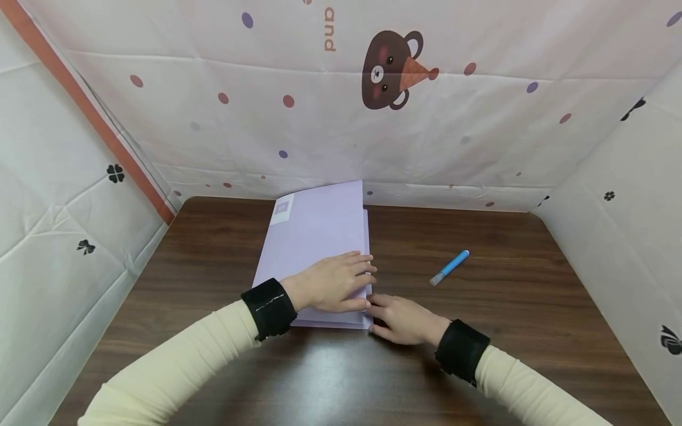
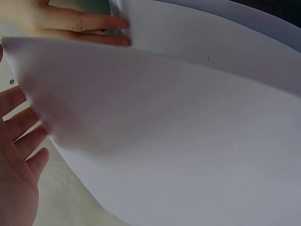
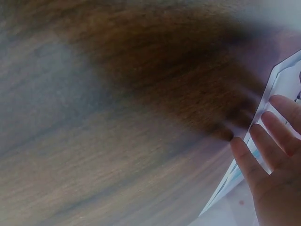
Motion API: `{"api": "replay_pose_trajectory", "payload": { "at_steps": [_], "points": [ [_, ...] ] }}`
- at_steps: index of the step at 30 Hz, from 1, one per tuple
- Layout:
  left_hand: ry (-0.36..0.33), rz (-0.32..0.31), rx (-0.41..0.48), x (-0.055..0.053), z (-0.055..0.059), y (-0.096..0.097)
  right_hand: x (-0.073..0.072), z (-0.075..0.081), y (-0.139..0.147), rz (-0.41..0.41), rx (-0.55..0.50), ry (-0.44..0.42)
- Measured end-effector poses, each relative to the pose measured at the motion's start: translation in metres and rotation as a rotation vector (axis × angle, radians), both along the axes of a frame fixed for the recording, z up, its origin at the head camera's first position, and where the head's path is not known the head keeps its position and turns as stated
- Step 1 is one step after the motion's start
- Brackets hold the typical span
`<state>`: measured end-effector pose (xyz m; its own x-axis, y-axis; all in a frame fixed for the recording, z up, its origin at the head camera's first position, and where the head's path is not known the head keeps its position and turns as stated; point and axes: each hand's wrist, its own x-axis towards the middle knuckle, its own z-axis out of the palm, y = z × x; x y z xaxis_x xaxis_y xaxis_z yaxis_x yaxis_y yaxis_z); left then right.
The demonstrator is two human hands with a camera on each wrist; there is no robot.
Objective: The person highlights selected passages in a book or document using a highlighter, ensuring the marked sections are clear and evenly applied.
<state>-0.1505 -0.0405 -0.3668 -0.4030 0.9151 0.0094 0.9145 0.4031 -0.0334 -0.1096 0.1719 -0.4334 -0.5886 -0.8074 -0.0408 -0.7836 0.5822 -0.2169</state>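
Note:
A lavender paper folder (image 1: 319,228) with a small white label (image 1: 282,209) at its upper left lies on the table, its cover slightly raised at the right side. My left hand (image 1: 335,284) rests across the cover's right edge, fingers extended; the left wrist view shows its fingertips (image 2: 40,129) against the edge of a pale sheet. Just below it, my right hand (image 1: 405,319) touches the folder's lower right edge with its fingertips. Fairly straight fingers (image 3: 268,146) meet that edge in the right wrist view. Layers beneath the cover are partly hidden.
A slim blue pen-like tool (image 1: 450,267) with a greyish end lies on the dark wooden table (image 1: 506,284), right of the folder. Printed white cloth (image 1: 213,130) hangs behind the table and along both sides.

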Motion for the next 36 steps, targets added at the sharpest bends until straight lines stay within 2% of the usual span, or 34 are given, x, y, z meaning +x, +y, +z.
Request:
{"api": "replay_pose_trajectory", "payload": {
  "at_steps": [6, 12, 21, 28, 36],
  "points": [
    [0.025, -0.026, 0.036, -0.001, 0.003, -0.002, 0.0, 0.002, -0.001, -0.008, -0.008, -0.005],
    [0.071, -0.058, 0.123, -0.001, 0.005, -0.005, -0.001, 0.001, -0.003, -0.025, -0.009, -0.014],
    [0.088, -0.036, 0.187, 0.001, 0.012, -0.011, 0.0, 0.003, -0.002, -0.034, -0.039, -0.03],
    [0.11, -0.033, 0.241, 0.004, 0.016, -0.013, 0.0, 0.002, 0.004, -0.077, -0.056, -0.051],
    [0.134, -0.019, 0.282, 0.008, 0.027, -0.016, 0.007, -0.003, 0.014, -0.112, -0.075, -0.004]
  ]
}}
